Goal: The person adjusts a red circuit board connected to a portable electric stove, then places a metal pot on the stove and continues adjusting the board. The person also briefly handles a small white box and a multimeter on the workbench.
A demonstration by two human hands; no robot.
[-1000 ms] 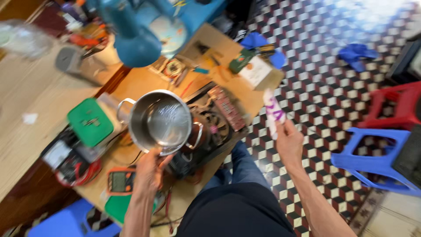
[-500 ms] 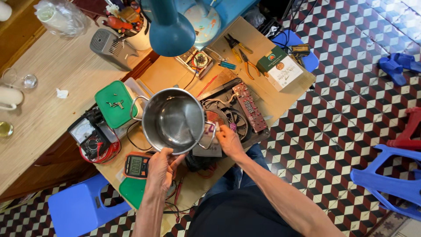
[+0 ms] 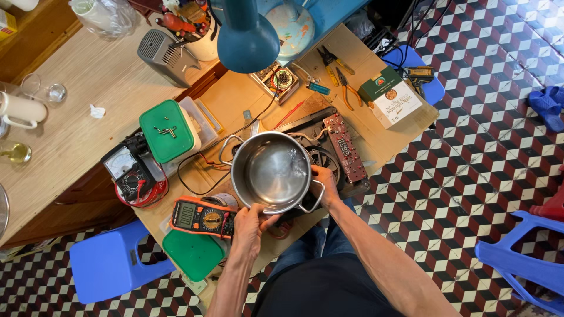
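A shiny steel pot (image 3: 271,170) with two loop handles sits over an opened black cooktop (image 3: 329,147) whose red circuit board (image 3: 343,147) is exposed. My left hand (image 3: 249,223) grips the pot's near rim. My right hand (image 3: 324,183) holds the pot's rim on the right, beside a handle. An orange multimeter (image 3: 202,217) lies just left of my left hand.
A green-lidded box (image 3: 166,131) with screws, an analog meter (image 3: 126,170), pliers (image 3: 343,79), a cardboard box (image 3: 390,97) and a blue lamp shade (image 3: 249,38) crowd the wooden bench. Blue plastic stools (image 3: 111,264) stand on the checkered floor.
My right hand came in from the right, where it held a small item a second ago, and now grips the pot's right rim. The view has shifted slightly.
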